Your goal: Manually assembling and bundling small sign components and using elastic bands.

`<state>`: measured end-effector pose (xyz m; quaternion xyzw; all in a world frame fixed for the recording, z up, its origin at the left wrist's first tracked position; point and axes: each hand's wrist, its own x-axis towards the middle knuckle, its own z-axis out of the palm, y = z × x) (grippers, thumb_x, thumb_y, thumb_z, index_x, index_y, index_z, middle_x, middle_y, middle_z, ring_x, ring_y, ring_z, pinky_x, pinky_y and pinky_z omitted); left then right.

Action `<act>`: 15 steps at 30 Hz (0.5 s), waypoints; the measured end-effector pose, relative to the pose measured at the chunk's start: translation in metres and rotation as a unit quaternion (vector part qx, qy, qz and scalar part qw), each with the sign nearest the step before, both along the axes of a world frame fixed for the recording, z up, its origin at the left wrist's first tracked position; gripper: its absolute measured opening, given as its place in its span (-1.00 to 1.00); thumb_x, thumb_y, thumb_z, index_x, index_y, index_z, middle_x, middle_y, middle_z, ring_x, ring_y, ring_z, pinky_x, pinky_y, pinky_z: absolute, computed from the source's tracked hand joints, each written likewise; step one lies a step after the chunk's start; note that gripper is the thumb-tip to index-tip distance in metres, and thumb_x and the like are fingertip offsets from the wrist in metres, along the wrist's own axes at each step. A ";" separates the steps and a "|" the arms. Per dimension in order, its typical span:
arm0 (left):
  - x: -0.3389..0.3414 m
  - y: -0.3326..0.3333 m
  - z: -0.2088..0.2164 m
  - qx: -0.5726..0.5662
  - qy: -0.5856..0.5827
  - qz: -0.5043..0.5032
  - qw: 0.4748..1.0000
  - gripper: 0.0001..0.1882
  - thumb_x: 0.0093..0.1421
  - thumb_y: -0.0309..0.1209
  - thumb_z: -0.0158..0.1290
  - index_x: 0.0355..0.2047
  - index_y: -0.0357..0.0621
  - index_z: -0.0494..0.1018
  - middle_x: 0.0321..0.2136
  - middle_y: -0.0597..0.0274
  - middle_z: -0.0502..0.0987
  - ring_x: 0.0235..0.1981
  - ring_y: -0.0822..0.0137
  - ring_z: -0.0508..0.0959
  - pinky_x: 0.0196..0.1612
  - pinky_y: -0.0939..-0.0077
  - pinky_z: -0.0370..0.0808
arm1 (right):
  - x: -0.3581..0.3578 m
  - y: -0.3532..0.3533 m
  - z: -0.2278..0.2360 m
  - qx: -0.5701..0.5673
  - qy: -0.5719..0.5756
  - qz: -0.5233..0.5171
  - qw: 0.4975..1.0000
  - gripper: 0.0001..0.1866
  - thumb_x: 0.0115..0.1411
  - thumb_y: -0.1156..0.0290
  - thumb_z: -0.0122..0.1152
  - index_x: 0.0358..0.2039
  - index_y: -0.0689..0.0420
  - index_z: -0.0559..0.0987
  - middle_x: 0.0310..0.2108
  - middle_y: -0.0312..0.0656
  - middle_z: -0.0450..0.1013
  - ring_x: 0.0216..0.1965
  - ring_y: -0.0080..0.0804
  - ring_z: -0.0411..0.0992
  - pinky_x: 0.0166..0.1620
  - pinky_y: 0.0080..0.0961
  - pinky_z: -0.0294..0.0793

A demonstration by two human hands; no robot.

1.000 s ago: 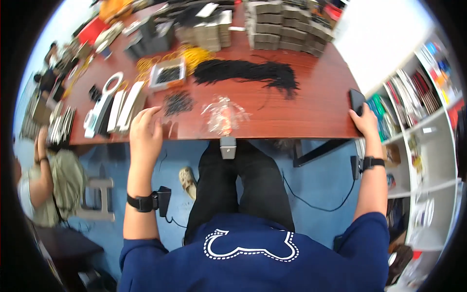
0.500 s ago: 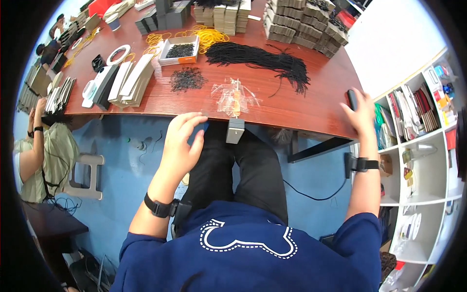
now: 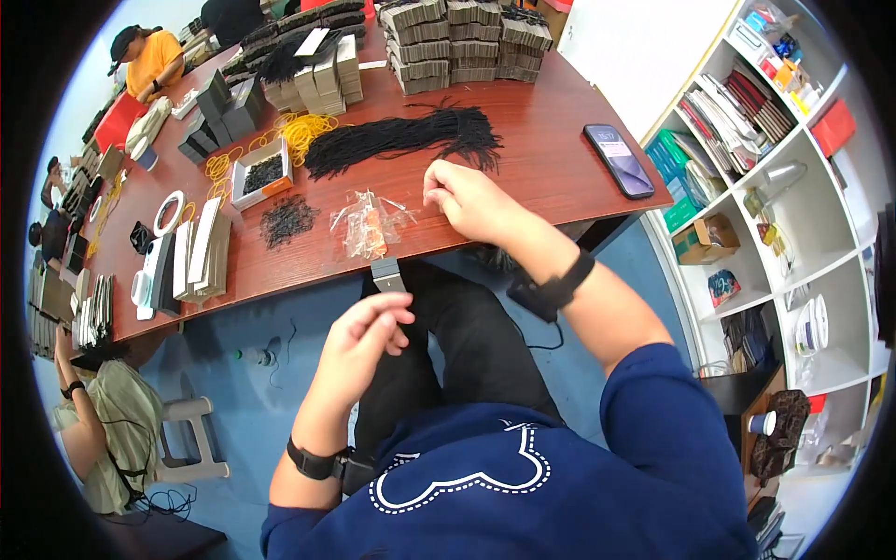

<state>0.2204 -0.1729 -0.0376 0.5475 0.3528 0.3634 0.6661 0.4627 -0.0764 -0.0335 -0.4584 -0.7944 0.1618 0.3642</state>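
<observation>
Here a light pinch seemed best: the left hand (image 3: 357, 350), half open, seemingly empty, was near the grey block (image 3: 386, 271) at the table's (image 3: 551, 154) edge; the right hand (image 3: 474, 207), half-curled, hid any hold

At twelve o'clock, the right hand (image 3: 476, 203) hides its palm; at ten, black bits (image 3: 288, 221) are too small to tell; at eight, the rim crops a person (image 3: 131, 406).
</observation>
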 end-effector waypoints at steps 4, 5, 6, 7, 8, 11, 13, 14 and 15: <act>0.048 0.025 0.019 -0.215 -0.179 -0.037 0.959 -0.69 0.30 -0.27 -0.10 -0.09 -0.24 0.39 -0.50 0.41 0.36 -0.63 0.58 0.27 -0.59 0.72 0.23 | -0.014 -0.064 0.022 -0.085 0.203 0.008 0.975 -0.97 0.15 0.60 0.01 -0.37 0.22 0.40 -0.52 -0.20 0.41 -0.47 -0.47 0.39 -0.35 -0.53 0.40; 0.059 0.034 0.025 -0.302 -0.236 -0.065 0.921 -0.72 0.31 -0.28 -0.10 -0.14 -0.23 0.40 -0.55 0.44 0.32 -0.65 0.61 0.22 -0.62 0.72 0.19 | -0.012 -0.077 0.022 -0.091 0.231 0.014 0.969 -0.96 0.17 0.61 -0.01 -0.36 0.21 0.41 -0.51 -0.29 0.41 -0.48 -0.60 0.35 -0.37 -0.64 0.38; 0.069 0.043 0.027 -0.301 -0.234 -0.065 0.922 -0.72 0.31 -0.28 -0.10 -0.14 -0.23 0.40 -0.55 0.44 0.32 -0.65 0.61 0.22 -0.62 0.72 0.19 | -0.012 -0.086 0.016 -0.086 0.269 0.018 0.959 -0.95 0.17 0.64 -0.01 -0.36 0.22 0.42 -0.49 -0.30 0.41 -0.47 -0.61 0.36 -0.37 -0.65 0.39; 0.078 0.053 0.025 -0.263 -0.205 -0.070 0.940 -0.74 0.31 -0.27 -0.09 -0.18 -0.21 0.41 -0.58 0.47 0.28 -0.67 0.62 0.19 -0.64 0.73 0.14 | -0.010 -0.092 0.008 -0.081 0.308 0.024 0.948 -0.93 0.17 0.66 -0.01 -0.36 0.22 0.42 -0.47 -0.30 0.42 -0.47 -0.62 0.37 -0.37 -0.66 0.40; 0.088 0.063 0.023 -0.225 -0.176 -0.077 0.955 -0.76 0.30 -0.27 -0.08 -0.22 -0.20 0.42 -0.60 0.49 0.24 -0.68 0.63 0.15 -0.66 0.73 0.10 | -0.006 -0.097 0.001 -0.144 0.376 0.015 0.915 -0.93 0.18 0.66 0.03 -0.36 0.22 0.43 -0.43 -0.26 0.45 -0.46 -0.59 0.42 -0.36 -0.64 0.45; 0.097 0.083 0.030 -0.191 -0.160 0.034 0.968 -0.76 0.30 -0.27 -0.06 -0.24 -0.20 0.44 -0.60 0.50 0.26 -0.69 0.64 0.15 -0.67 0.76 0.10 | 0.010 -0.104 -0.010 -0.185 0.486 -0.015 0.854 -0.96 0.17 0.62 0.10 -0.35 0.22 0.46 -0.44 -0.26 0.45 -0.45 -0.55 0.46 -0.34 -0.64 0.47; 0.086 0.098 0.032 -0.164 -0.149 0.092 0.971 -0.76 0.31 -0.25 -0.09 -0.21 -0.16 0.41 -0.58 0.49 0.29 -0.69 0.66 0.13 -0.67 0.78 0.11 | 0.030 -0.108 -0.018 -0.192 0.521 -0.023 0.832 -0.91 0.15 0.60 0.14 -0.30 0.23 0.48 -0.42 -0.18 0.50 -0.42 -0.47 0.51 -0.32 -0.59 0.52; 0.076 0.104 0.032 -0.154 -0.165 0.105 0.968 -0.76 0.31 -0.25 -0.09 -0.21 -0.16 0.41 -0.56 0.48 0.30 -0.69 0.66 0.15 -0.67 0.79 0.11 | 0.041 -0.112 -0.020 -0.210 0.527 -0.047 0.822 -0.88 0.15 0.59 0.16 -0.28 0.23 0.47 -0.41 -0.15 0.51 -0.43 -0.45 0.52 -0.34 -0.57 0.53; 0.065 0.109 0.031 -0.144 -0.182 0.122 0.965 -0.76 0.32 -0.25 -0.09 -0.21 -0.16 0.42 -0.55 0.47 0.31 -0.68 0.66 0.16 -0.66 0.79 0.12 | 0.050 -0.117 -0.025 -0.206 0.564 -0.066 0.797 -0.86 0.14 0.56 0.18 -0.26 0.22 0.47 -0.41 -0.14 0.51 -0.44 -0.44 0.52 -0.36 -0.56 0.54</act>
